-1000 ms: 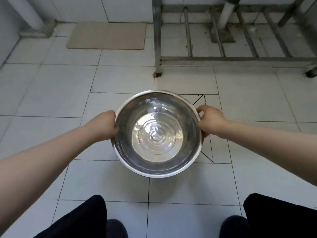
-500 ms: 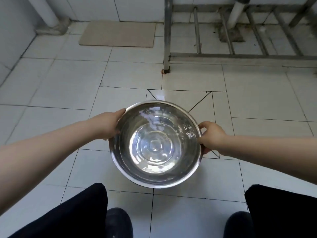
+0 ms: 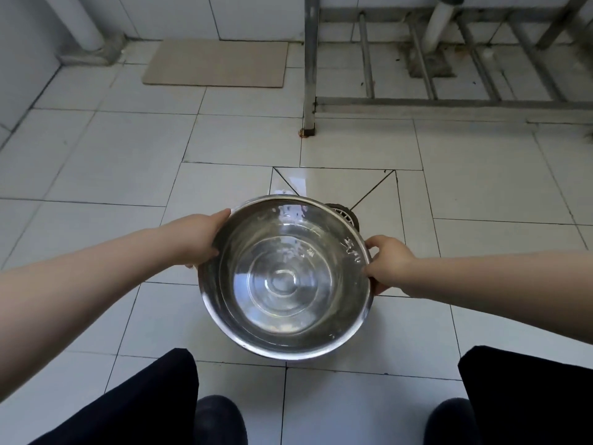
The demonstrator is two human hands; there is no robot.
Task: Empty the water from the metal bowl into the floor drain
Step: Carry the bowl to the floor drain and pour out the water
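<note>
While held low over the tiled floor [image 3: 96, 175], the metal bowl [image 3: 284, 277] of water is clamped at opposite rims by left hand [image 3: 195, 240] and right hand [image 3: 390, 263]; the floor drain [image 3: 345, 213], apparently partly hidden behind it, could be overshot by a fast tilt.

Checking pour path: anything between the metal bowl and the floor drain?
Nothing visible. The metal bowl, held by left hand and right hand, hides most of the floor drain peeking past its far rim.
</note>
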